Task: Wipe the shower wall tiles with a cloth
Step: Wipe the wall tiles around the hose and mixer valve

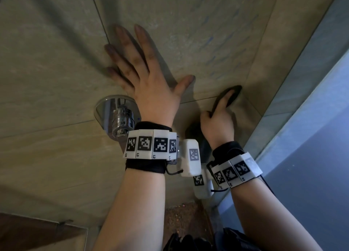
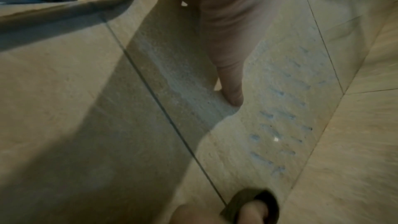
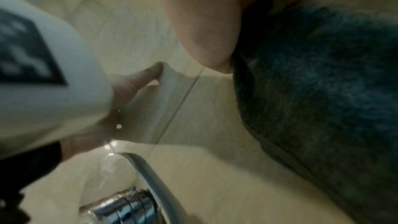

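My left hand (image 1: 143, 65) lies flat on the beige wall tiles (image 1: 56, 62), fingers spread and straight, holding nothing. Its thumb (image 3: 148, 74) points right along a grout line. To its right, my right hand (image 1: 220, 111) grips a dark teal cloth (image 1: 234, 92) and holds it against the wall near the corner. The cloth (image 3: 323, 91) fills the right side of the right wrist view, with my right thumb lying against it. Faint blue streaks (image 1: 226, 43) mark the tile above both hands. In the left wrist view the streaks (image 2: 286, 108) are to the right of my finger, and the cloth (image 2: 237, 200) shows at the bottom.
A chrome shower valve (image 1: 117, 116) sticks out of the wall just left of my left wrist. A frosted glass panel (image 1: 311, 128) closes the right side beyond the corner. A speckled brown floor (image 1: 185, 218) shows below, between my forearms.
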Available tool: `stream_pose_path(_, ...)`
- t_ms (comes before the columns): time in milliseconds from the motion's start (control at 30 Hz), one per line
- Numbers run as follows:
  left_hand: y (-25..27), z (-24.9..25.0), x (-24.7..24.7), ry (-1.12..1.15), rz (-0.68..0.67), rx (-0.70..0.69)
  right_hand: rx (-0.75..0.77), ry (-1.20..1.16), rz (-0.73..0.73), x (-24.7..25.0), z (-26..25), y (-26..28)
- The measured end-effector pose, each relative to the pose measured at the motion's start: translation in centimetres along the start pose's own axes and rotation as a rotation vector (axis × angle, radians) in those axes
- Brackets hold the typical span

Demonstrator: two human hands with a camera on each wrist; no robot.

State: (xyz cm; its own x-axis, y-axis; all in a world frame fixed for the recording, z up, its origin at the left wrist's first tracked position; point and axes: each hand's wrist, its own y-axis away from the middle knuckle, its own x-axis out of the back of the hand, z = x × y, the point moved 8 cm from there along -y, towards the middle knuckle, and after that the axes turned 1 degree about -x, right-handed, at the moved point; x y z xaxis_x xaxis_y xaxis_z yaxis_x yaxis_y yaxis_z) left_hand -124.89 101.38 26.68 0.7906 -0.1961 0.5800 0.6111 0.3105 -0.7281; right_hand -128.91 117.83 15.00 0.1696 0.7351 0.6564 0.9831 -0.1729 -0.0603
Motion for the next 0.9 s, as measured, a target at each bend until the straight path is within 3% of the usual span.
stream_pose_path(133, 0.0, 0.0, 0.1, 0.014, 0.004, -0.003, 0.087, 0.077, 0.028, 1.2, -1.6, -0.5)
stream_pose_path(367, 0.0, 0.1, 0.0, 0.022, 0.004, 0.0, -0.021, 0.053, 0.02, 0.6, 0.1, -0.5)
stream_pose_path(600, 0.1, 0.1, -0.1, -0.006, 0.024, -0.01, 0.062, -0.081, 0.149, 5.7, -1.4, -1.7)
stream_pose_path(900, 0.1, 0.1, 0.1, -0.025, 0.054, -0.024, -0.011, -0.164, 0.072, 1.7, 0.4, -1.0)
